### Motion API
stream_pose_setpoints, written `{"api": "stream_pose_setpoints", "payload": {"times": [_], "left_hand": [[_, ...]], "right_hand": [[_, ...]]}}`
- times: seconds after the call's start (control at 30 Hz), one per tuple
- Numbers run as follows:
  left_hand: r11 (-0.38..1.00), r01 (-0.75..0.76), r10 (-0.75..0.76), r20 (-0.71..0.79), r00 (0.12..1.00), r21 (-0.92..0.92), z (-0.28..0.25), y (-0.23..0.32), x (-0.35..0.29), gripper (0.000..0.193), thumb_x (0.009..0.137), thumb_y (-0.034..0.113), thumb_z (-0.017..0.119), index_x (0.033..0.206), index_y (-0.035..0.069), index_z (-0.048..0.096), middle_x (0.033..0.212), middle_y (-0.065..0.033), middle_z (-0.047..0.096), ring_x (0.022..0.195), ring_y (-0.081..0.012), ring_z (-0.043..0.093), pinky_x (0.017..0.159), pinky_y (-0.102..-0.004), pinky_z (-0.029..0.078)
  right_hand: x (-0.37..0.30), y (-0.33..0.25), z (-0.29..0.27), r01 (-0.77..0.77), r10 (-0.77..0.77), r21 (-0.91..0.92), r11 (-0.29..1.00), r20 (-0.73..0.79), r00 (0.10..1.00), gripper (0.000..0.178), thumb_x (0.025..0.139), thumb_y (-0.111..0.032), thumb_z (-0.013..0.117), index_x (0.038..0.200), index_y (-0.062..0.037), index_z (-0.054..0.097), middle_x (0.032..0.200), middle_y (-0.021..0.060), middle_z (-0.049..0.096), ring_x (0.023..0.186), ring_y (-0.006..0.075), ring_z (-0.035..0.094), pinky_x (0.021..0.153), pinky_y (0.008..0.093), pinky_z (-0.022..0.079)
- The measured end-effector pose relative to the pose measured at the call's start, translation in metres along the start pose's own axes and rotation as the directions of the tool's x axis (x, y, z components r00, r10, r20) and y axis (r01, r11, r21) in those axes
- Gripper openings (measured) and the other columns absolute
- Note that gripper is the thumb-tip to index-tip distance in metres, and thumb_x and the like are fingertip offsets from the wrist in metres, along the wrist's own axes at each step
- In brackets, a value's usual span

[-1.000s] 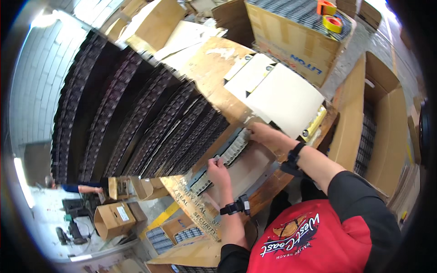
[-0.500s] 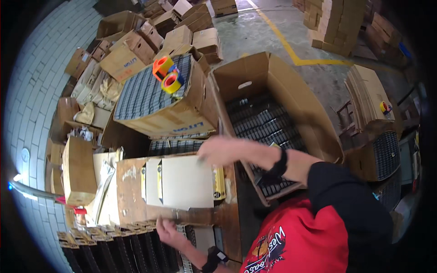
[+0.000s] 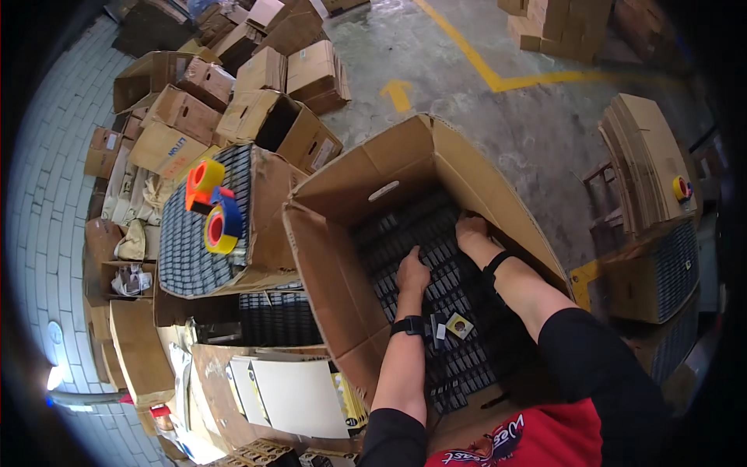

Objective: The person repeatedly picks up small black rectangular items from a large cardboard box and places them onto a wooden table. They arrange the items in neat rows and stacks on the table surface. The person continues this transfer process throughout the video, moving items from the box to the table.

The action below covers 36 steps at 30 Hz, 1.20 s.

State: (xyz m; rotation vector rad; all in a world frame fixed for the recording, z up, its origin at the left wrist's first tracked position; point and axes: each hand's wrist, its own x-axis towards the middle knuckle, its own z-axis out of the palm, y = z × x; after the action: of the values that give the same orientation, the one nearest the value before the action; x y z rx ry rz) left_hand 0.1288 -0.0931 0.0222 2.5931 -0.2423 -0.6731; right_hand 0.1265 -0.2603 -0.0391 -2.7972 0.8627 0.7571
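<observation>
Both hands reach down into a large open cardboard box (image 3: 510, 183) packed with rows of small dark, ridged pieces (image 3: 459, 354). My left hand (image 3: 413, 272) rests on the rows near the middle, its fingers curled down. Close to the box's right wall, my right hand (image 3: 471, 232) is bent inward over the same rows, its fingertips hidden. What either hand grips cannot be made out. On the pieces below my left hand lie a small yellow card (image 3: 460, 327) with a round dark centre and a small white label (image 3: 440, 326).
Left of the box, a wooden table (image 3: 214, 373) bears white sheets (image 3: 299, 395) and yellow-edged cards (image 3: 348, 401). Tape rolls (image 3: 223, 226) sit on a full carton (image 3: 272, 202). Flattened cardboard (image 3: 650, 163) is stacked at right; cartons (image 3: 315, 74) crowd the far left.
Both hands have left the table with the white sheets and moved right, down into the large box. The view has shifted toward that box.
</observation>
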Motion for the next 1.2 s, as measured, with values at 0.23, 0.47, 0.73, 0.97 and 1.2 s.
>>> {"api": "stream_pose_setpoints", "payload": {"times": [0.23, 0.47, 0.73, 0.97, 1.2], "left_hand": [[0.952, 0.070, -0.084, 0.034, 0.996, 0.298, 0.048, -0.008, 0.039, 0.027, 0.082, 0.011, 0.051, 0.105, 0.000, 0.054, 0.105, -0.0294, 0.054, 0.097, -0.0394, 0.057, 0.084, -0.0438, 0.047], [0.970, 0.081, -0.073, -0.043, 0.996, 0.231, 0.051, -0.011, 0.037, 0.030, 0.079, 0.009, 0.053, 0.107, -0.001, 0.054, 0.108, -0.0296, 0.048, 0.097, -0.0413, 0.055, 0.083, -0.0444, 0.047], [0.983, 0.152, -0.154, 0.005, 0.988, 0.100, 0.043, -0.014, 0.038, 0.034, 0.080, 0.010, 0.052, 0.113, 0.002, 0.054, 0.113, -0.0266, 0.046, 0.101, -0.0428, 0.053, 0.087, -0.0453, 0.045], [0.975, 0.091, -0.131, -0.195, 0.972, -0.202, 0.058, -0.023, 0.020, 0.041, 0.079, 0.011, 0.054, 0.119, 0.005, 0.054, 0.117, -0.0279, 0.044, 0.103, -0.0444, 0.049, 0.089, -0.0446, 0.042], [0.994, 0.099, -0.103, -0.142, 0.984, -0.033, 0.055, -0.018, 0.029, 0.036, 0.078, 0.008, 0.056, 0.114, 0.002, 0.056, 0.119, -0.0232, 0.042, 0.109, -0.0402, 0.047, 0.091, -0.0429, 0.042]], "right_hand": [[-0.009, -0.010, -0.024, 0.140, -0.126, -0.081, 0.987, 0.156, 0.980, 0.022, 0.082, -0.013, 0.055, 0.100, -0.0121, 0.068, 0.106, 0.0100, 0.064, 0.100, 0.0242, 0.061, 0.076, 0.0333, 0.050], [-0.007, -0.013, 0.008, 0.031, -0.054, -0.191, 0.981, -0.117, 0.992, 0.026, 0.080, -0.020, 0.059, 0.103, -0.0103, 0.067, 0.101, 0.0077, 0.066, 0.093, 0.0222, 0.062, 0.077, 0.0341, 0.049], [0.013, -0.016, -0.010, 0.126, -0.085, -0.194, 0.973, 0.207, 0.975, 0.038, 0.079, -0.017, 0.059, 0.114, -0.0008, 0.058, 0.110, 0.0196, 0.060, 0.097, 0.0263, 0.061, 0.075, 0.0328, 0.050], [-0.027, -0.003, -0.035, 0.025, -0.044, 0.237, 0.971, 0.073, 0.996, 0.040, 0.071, -0.008, 0.057, 0.110, 0.0005, 0.059, 0.111, 0.0245, 0.056, 0.103, 0.0350, 0.056, 0.085, 0.0404, 0.047], [-0.015, 0.019, 0.017, 0.242, -0.099, 0.608, 0.756, -0.260, 0.961, 0.053, 0.065, -0.004, 0.057, 0.117, 0.0045, 0.052, 0.123, 0.0231, 0.048, 0.114, 0.0371, 0.047, 0.097, 0.0375, 0.038]]}}
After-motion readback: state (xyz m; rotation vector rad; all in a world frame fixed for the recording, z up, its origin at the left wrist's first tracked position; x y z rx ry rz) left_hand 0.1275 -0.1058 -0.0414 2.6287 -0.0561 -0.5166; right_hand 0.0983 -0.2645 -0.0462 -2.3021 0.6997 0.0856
